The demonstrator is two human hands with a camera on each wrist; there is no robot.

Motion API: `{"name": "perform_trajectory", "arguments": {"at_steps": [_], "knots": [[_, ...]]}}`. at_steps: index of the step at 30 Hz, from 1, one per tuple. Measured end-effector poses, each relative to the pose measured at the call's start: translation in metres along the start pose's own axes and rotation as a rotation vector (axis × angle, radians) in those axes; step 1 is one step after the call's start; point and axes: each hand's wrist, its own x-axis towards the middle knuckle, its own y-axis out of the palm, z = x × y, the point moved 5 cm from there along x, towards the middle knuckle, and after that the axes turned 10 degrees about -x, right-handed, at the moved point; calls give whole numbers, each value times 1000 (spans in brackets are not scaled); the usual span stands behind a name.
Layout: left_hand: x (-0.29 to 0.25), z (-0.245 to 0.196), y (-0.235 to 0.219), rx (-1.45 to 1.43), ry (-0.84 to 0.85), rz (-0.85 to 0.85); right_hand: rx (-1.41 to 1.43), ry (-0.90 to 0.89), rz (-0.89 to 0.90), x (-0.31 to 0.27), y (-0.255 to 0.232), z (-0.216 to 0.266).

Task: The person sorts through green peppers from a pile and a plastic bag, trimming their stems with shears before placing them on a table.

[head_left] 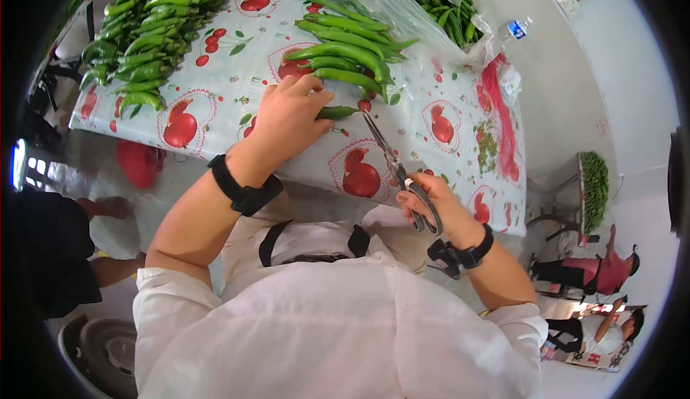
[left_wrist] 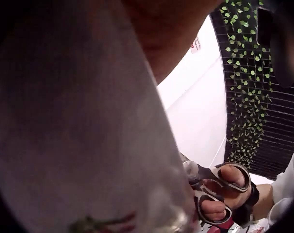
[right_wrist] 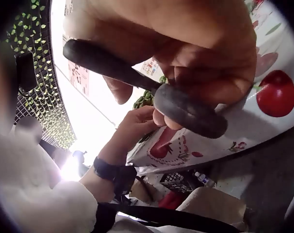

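Observation:
In the head view the left hand (head_left: 289, 117) holds a green pepper (head_left: 338, 112) by one end near the table's front edge. The right hand (head_left: 440, 205) grips the scissors (head_left: 392, 162) by their handles, the blade tips close to the free end of that pepper. Behind the left hand lies a small pile of long green peppers (head_left: 352, 50). In the left wrist view the right hand (left_wrist: 229, 194) has fingers through the scissor handles (left_wrist: 207, 171). The right wrist view shows the scissor handles (right_wrist: 186, 111) in the right hand (right_wrist: 186, 48) and the left hand (right_wrist: 132, 128) beyond.
Rows of green peppers (head_left: 154, 32) cover the table's left side. Plastic bags (head_left: 381, 11) with peppers lie at the back, beside a bottle (head_left: 516, 29). Pink string (head_left: 507, 118) and small green scraps (head_left: 486, 147) lie on the right. Other people are on both sides.

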Motion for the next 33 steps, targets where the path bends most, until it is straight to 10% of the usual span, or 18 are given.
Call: {"name": "perform_trajectory", "arguments": {"at_steps": [33], "knots": [[-9,8,15,-40,6,-37,-146,191,-28,19,13,15]]}}
